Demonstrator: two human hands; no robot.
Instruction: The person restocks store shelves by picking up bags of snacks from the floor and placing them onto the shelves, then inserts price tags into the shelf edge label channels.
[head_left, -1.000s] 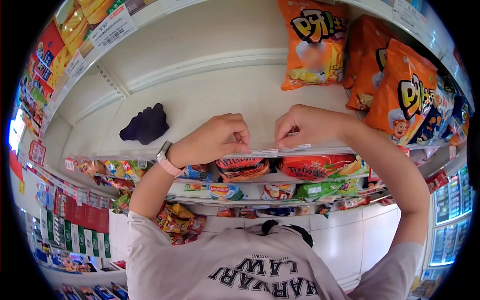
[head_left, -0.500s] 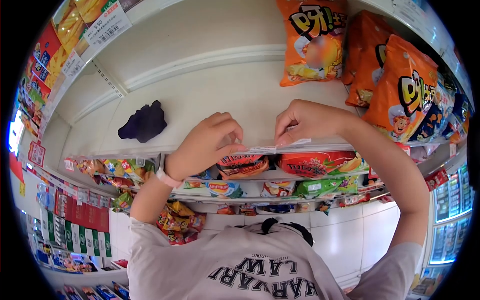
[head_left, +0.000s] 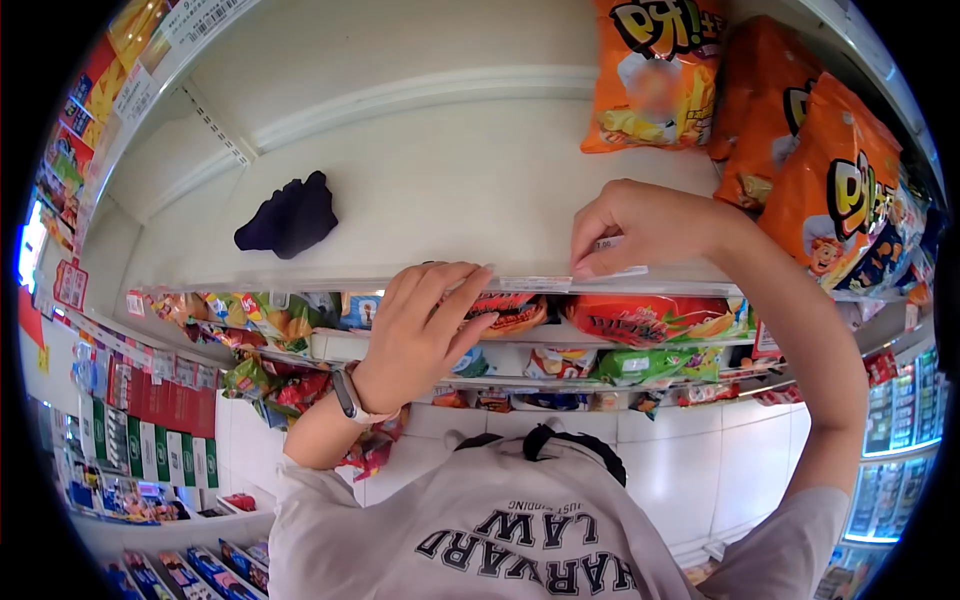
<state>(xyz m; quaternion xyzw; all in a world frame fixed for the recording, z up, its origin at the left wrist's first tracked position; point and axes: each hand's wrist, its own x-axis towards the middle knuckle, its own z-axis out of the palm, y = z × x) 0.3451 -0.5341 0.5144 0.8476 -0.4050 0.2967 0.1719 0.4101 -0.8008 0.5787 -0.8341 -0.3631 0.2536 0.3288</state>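
Observation:
Along the front edge of a white shelf (head_left: pixel 400 150) runs a clear label strip with a paper label (head_left: pixel 535 284) in it. My left hand (head_left: pixel 425 325) is at this edge with its fingers apart, nothing held, just left of the label. On my left wrist is a watch with a pink band (head_left: pixel 358 396). My right hand (head_left: pixel 625 235) is bent over the strip right of the label, its fingers closed on a small white price tag (head_left: pixel 606 243) that partly shows between them.
A crumpled dark cloth (head_left: pixel 290 216) lies on the shelf at left. Orange snack bags (head_left: pixel 655 75) stand at the back right. Below the edge, lower shelves hold red packets (head_left: pixel 640 318) and green packets (head_left: pixel 650 362). Fridges (head_left: pixel 905 400) glow at far right.
My left hand has come away from the strip, down and toward me, and its fingers have opened. The right hand stays closed at the strip. The view has shifted slightly.

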